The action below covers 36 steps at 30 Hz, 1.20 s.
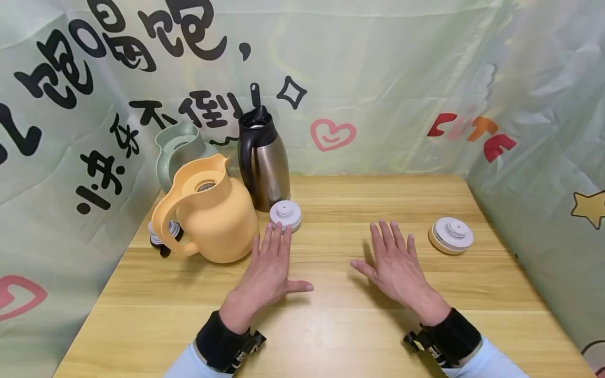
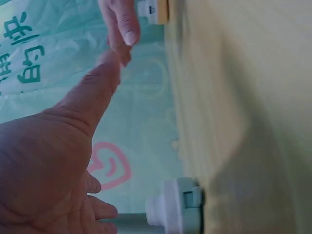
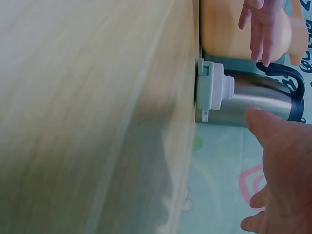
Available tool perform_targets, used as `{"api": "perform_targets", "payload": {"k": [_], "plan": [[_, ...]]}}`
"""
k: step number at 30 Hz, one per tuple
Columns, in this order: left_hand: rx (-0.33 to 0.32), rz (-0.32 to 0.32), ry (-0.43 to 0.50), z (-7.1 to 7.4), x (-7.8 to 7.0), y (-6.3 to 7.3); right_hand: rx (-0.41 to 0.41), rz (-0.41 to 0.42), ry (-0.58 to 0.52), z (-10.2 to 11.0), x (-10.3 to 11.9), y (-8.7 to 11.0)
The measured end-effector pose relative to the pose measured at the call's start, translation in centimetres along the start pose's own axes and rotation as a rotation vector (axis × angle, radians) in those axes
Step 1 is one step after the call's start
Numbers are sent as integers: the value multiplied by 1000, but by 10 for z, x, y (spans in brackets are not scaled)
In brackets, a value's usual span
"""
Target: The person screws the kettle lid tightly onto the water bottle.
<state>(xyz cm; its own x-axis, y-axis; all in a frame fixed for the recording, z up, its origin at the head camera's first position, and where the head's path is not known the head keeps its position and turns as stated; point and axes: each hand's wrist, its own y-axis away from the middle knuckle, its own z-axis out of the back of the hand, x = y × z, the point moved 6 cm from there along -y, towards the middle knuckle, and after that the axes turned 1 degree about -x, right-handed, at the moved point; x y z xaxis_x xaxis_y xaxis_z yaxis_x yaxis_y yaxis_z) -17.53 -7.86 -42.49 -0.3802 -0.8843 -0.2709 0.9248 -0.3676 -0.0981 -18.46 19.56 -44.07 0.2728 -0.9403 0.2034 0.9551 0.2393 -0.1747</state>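
Note:
My left hand (image 1: 269, 273) is stretched flat over the table with fingers spread and thumb out, holding nothing. In the head view its fingertips overlap the near edge of a white lid with a green base (image 1: 285, 211). Just left of that hand stands an orange thermos jug (image 1: 219, 223) without its lid, handle to the left. Held in the same way, my right hand (image 1: 397, 270) has spread fingers and casts a shadow on the wood. To its right lies a white lid with an orange base (image 1: 451, 235), apart from the fingers.
Behind the orange jug stand a steel thermos jug (image 1: 273, 173) with a black top and a pale green jug (image 1: 172, 155), partly hidden. A white and black lid (image 1: 174, 231) shows behind the orange handle. A printed cloth (image 1: 378, 68) hangs around the wooden table (image 1: 354, 336).

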Motion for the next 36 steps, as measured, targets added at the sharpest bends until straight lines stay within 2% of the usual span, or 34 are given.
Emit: {"api": "perform_targets", "payload": {"k": [3, 6, 10, 12, 14, 16, 18, 21, 24, 25, 27, 29, 32, 34, 36], "plan": [[-31, -26, 6, 13, 0, 2, -43, 36, -30, 6, 3, -1], [-75, -67, 27, 32, 0, 4, -104, 67, -78, 13, 7, -2], [-146, -102, 57, 65, 2, 13, -171, 71, -140, 22, 9, -3], [-205, -107, 84, 84, 4, 19, -195, 71, -154, 24, 10, -3], [-296, -105, 105, 105, 9, 26, -210, 73, -164, 26, 11, -3], [-430, -110, 120, 129, 14, 34, -217, 75, -166, 26, 12, -3], [-585, -89, 131, 153, 23, 43, -216, 72, -167, 26, 11, -4], [-800, -25, 148, 183, 41, 56, -202, 61, -175, 24, 12, -4], [-916, 96, 158, 200, 66, 67, -186, 51, -182, 23, 11, -4], [-930, 147, 166, 201, 76, 69, -183, 50, -183, 23, 11, -4], [-902, 288, 195, 200, 97, 73, -180, 52, -182, 22, 11, -4], [-835, 435, 251, 195, 116, 74, -183, 56, -183, 22, 10, -4], [-695, 601, 374, 181, 140, 71, -181, 60, -190, 21, 10, -4], [-625, 650, 452, 171, 150, 67, -175, 61, -197, 20, 9, -5], [-574, 673, 524, 162, 156, 63, -169, 62, -203, 20, 9, -5]]}}
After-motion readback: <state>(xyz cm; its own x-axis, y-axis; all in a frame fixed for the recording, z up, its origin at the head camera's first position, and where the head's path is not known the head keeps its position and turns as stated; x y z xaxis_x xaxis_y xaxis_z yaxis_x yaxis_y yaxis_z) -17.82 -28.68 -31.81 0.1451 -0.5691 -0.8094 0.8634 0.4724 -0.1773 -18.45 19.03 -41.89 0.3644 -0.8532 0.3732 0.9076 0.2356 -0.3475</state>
